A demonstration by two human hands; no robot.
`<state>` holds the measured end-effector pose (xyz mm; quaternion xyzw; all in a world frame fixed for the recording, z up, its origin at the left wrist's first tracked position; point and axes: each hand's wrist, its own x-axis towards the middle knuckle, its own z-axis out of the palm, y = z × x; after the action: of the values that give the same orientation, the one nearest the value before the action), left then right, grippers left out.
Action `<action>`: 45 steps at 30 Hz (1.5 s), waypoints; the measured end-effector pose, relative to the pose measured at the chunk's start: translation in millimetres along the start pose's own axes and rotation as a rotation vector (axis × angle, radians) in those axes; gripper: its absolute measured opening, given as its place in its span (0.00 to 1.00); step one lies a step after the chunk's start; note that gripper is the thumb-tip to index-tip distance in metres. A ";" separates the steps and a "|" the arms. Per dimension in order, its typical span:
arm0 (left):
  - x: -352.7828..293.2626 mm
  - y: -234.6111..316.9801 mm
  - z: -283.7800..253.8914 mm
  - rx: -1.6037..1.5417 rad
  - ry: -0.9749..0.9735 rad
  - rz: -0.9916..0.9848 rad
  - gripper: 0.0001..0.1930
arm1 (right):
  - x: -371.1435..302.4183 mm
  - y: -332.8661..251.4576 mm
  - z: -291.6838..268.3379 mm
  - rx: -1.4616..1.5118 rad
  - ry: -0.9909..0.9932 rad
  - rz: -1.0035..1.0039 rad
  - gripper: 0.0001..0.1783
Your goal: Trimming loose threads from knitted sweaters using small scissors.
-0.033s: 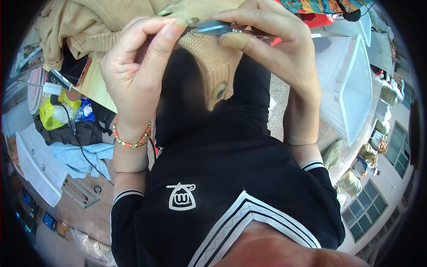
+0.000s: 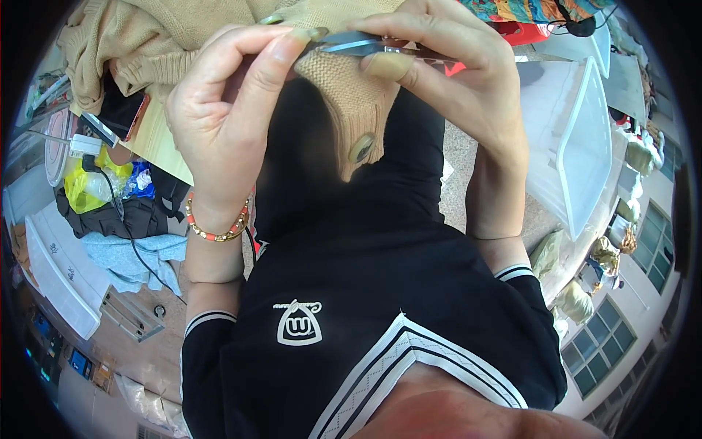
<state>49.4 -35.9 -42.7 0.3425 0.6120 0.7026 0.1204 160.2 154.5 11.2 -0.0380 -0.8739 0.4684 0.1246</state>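
Between the thumb and fingers of my left hand (image 2: 230,95) is pinched an olive-brown button (image 2: 317,34), seen nearly edge-on at the edge of a tan knitted garment (image 2: 344,88). My right hand (image 2: 446,66) grips small metal thread snips (image 2: 352,45). Their blades point left and meet the button's side, close to my left fingertips; whether a thread lies between them is too small to tell. A ribbed flap of the knit hangs over my dark trousers, with a second round button (image 2: 361,148) on it. Another button (image 2: 270,20) shows beyond my left fingers.
More tan knit (image 2: 139,44) is heaped at the far left, beside a phone (image 2: 124,110) on a light wooden surface (image 2: 162,139). Left of me are a dark bag (image 2: 139,216) and a blue towel (image 2: 135,256). A translucent plastic bin (image 2: 559,132) stands on the right.
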 end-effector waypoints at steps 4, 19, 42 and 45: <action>5.2 10.7 6.2 0.013 0.048 -0.046 0.06 | -2.1 1.7 -0.7 0.051 0.030 0.038 0.18; 32.5 48.4 -14.4 0.729 -0.474 0.214 0.12 | 0.3 76.4 40.9 0.481 0.228 -0.698 0.17; 38.7 22.0 -12.2 0.944 -0.438 0.620 0.08 | -5.1 69.1 46.4 0.463 0.340 -0.654 0.16; 40.0 12.0 -14.0 0.802 -0.405 0.624 0.07 | -1.1 74.1 49.2 0.460 0.347 -0.717 0.16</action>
<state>14.2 -25.9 -18.3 0.6554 0.6658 0.3364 -0.1182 145.0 155.8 -76.4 0.2176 -0.6714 0.5644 0.4283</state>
